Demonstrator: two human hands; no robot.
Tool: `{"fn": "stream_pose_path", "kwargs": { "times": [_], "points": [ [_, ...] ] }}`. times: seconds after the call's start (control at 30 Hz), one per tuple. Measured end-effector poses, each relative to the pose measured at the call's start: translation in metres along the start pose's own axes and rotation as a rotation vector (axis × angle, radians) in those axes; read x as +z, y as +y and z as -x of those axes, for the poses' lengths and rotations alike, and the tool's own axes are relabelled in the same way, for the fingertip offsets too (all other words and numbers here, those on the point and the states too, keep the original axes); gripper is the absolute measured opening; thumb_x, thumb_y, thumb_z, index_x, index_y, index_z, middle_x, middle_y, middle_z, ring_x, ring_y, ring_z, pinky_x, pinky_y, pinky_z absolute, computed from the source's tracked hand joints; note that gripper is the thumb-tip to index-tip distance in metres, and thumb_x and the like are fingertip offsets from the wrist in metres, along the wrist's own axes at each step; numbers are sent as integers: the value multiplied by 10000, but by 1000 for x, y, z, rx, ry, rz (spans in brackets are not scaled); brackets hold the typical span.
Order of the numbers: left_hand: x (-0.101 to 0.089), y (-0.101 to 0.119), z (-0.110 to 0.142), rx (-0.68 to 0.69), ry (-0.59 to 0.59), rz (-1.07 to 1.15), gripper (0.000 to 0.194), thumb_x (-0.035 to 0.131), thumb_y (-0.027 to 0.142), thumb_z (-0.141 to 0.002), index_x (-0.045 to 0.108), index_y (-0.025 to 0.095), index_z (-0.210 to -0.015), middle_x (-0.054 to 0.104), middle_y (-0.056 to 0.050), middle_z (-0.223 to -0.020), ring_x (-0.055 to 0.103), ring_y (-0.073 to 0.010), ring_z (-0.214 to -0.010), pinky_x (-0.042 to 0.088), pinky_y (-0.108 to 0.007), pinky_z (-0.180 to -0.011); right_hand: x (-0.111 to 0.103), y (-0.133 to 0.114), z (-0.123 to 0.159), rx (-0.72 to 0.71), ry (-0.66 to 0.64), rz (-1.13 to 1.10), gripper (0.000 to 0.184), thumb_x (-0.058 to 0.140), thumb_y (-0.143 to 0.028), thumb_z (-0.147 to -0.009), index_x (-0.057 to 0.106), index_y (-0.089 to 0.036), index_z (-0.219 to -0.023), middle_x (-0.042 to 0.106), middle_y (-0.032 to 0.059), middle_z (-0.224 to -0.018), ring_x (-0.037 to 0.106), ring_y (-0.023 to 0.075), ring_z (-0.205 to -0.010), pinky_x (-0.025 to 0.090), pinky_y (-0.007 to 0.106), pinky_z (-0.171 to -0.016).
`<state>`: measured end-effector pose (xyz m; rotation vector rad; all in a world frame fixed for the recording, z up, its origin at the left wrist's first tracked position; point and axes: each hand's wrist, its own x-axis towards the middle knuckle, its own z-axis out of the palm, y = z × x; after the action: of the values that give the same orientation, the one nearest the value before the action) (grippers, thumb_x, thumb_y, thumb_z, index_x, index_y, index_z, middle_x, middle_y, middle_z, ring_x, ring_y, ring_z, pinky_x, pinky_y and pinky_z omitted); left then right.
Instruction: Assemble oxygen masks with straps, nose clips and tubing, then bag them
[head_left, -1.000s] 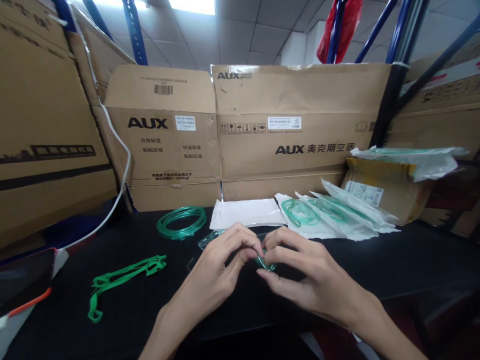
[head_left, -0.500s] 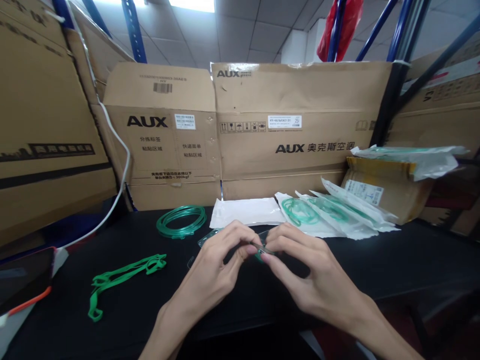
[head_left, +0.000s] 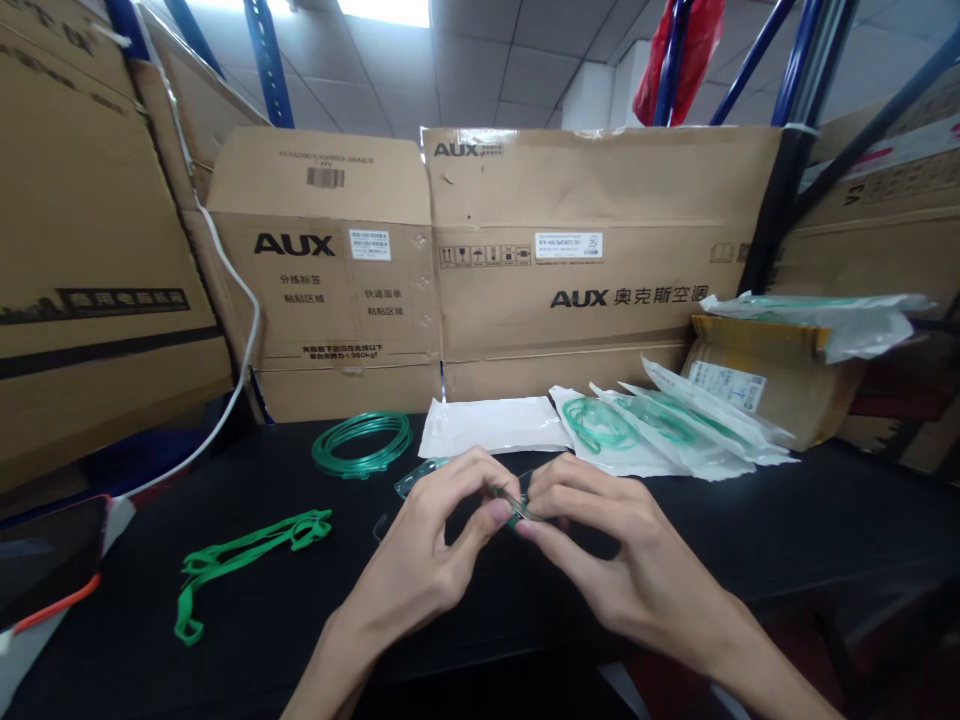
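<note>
My left hand [head_left: 446, 520] and my right hand [head_left: 600, 520] meet over the near middle of the table. Between their thumbs and fingertips both pinch a thin, greyish metal strip [head_left: 508, 499]. A bit of green shows just beneath it, mostly covered by the fingers. Behind my left hand a clear plastic piece [head_left: 412, 480] peeks out, perhaps joined to the strip; I cannot tell. Beyond it lies a coil of green tubing [head_left: 361, 446]. A green elastic strap [head_left: 251, 545] lies loosely folded to the left.
A flat white pouch [head_left: 495, 425] lies behind my hands. Several clear-and-white packets [head_left: 667, 425] with green tubing lean against a taped carton [head_left: 772, 370] at right. Large cardboard panels [head_left: 600, 200] wall the back. A white cable [head_left: 244, 370] and a dark screen [head_left: 52, 560] are at left.
The thumbs and fingertips have shifted slightly on the metal strip, and more of it shows by my left thumb. Everything else stays in place.
</note>
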<state>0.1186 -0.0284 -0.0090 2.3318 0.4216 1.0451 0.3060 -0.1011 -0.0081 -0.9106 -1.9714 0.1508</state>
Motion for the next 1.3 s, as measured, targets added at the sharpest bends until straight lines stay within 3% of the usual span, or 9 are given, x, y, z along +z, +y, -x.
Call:
{"fn": "stream_pose_path", "kwargs": {
  "times": [0.3,0.5,0.7,0.87,1.13,1.3],
  "points": [
    [-3,0,2,-15,-8,24,138,482,252,-1015,582,201,-933,574,-9,-916,545,-169,-862,410,-295,-797,-2,1,0,40,-24,-26,80,604,-189,-961,621,-199,-884,622,13,-905,601,151,-849,472,294,-784],
    [-7,-1,4,-16,-48,60,92,586,305,-974,599,218,-1001,570,-2,-943,555,-161,-842,422,-294,-809,-6,7,-1,-2,-32,-21,25,675,-208,-925,649,-208,-926,629,9,-918,608,143,-844,483,283,-767],
    [-6,-2,2,35,-29,56,55,595,228,-966,633,217,-927,586,-9,-964,565,-165,-900,427,-298,-840,-18,6,-3,26,-62,-69,257,804,-242,-813,645,-250,-1015,671,-20,-980,610,139,-877,497,279,-841],
    [-8,-2,4,51,-48,58,111,569,187,-974,655,231,-919,556,-2,-976,557,-150,-911,418,-283,-843,-23,7,-2,68,-107,-123,140,702,-193,-905,661,-263,-1019,687,-18,-1047,625,143,-997,482,280,-918],
    [-7,1,5,58,-65,44,117,551,218,-984,639,220,-907,553,-20,-985,552,-171,-917,415,-298,-845,-20,5,-5,101,-144,-169,54,685,-193,-915,684,-245,-930,690,-9,-983,641,155,-948,502,311,-893],
    [-4,2,5,54,-67,36,118,548,211,-980,630,214,-896,555,-19,-979,552,-170,-917,414,-295,-840,-19,5,-5,78,-176,-201,132,633,-118,-936,677,-236,-896,676,-16,-942,635,139,-901,502,289,-843]
  ]
}}
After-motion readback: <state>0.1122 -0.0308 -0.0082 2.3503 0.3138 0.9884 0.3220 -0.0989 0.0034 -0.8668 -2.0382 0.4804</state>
